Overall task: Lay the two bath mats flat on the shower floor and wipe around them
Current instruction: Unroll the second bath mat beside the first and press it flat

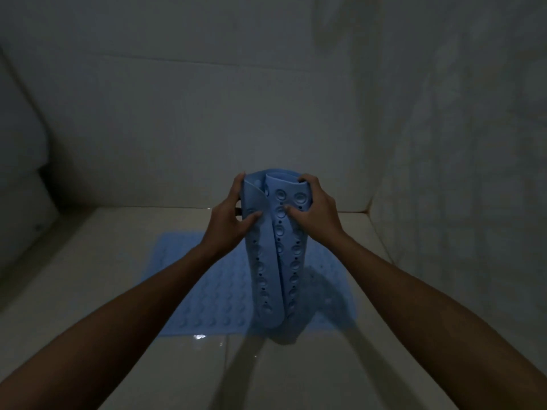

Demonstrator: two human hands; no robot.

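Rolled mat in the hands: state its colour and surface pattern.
Light blue rolled mat, with rows of round suction cups and small holes; the head view shows it.

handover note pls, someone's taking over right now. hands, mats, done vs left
Left hand and right hand: both grip the top of the rolled blue mat, held upright, suction cups facing the camera.
Flat blue mat: already lying on the shower floor, under and behind the rolled one.
Done: one mat laid.
Left: unroll the second mat, lay it flat, wipe around both. No cloth in view; floor looks wet near the flat mat's front edge.
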